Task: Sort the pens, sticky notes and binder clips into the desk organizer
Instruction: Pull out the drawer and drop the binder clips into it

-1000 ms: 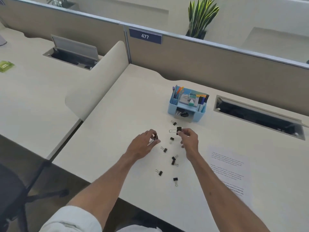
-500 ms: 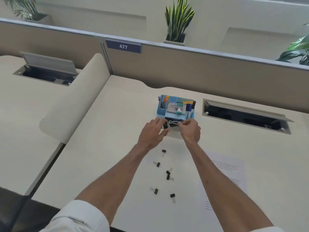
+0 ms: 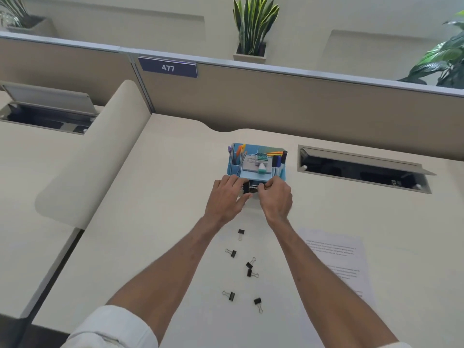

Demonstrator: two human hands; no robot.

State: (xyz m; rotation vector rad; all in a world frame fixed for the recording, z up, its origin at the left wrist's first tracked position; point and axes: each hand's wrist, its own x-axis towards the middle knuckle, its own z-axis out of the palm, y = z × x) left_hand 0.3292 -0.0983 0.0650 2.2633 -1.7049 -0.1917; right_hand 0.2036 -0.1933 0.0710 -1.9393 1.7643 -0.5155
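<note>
Hands meet at the 6 o'clock edge of the desk organizer (image 3: 233,165), over its low front compartment.

- Left hand (image 3: 227,198): fingers curled, thumb and fingertips gripping the body of a black binder clip (image 3: 246,189).
- Right hand (image 3: 275,197): fingers curled, pinching the silver wire handles at the clip's 3 o'clock side. Cannot tell whether this is one clip or two pressed together.
- The held clip sits at the organizer's front lip. The hands hide whether it touches the compartment.

Organizer contents:
- Pens (image 3: 279,160) stand upright in the 3 o'clock slot.
- More stand in the 9 o'clock slot.
- Sticky notes (image 3: 262,156) and a grey pad lie in the middle section.

Loose binder clips (image 3: 231,253): six on the tabletop (image 3: 160,197), scattered between the forearms at 6 o'clock from the hands. Two of them lie just beside each other, the rest apart.

A printed sheet (image 3: 337,264) lies flat at 4 o'clock from the hands, well apart from the clips. An open cable hatch (image 3: 364,172) is at 3 o'clock from the organizer.
</note>
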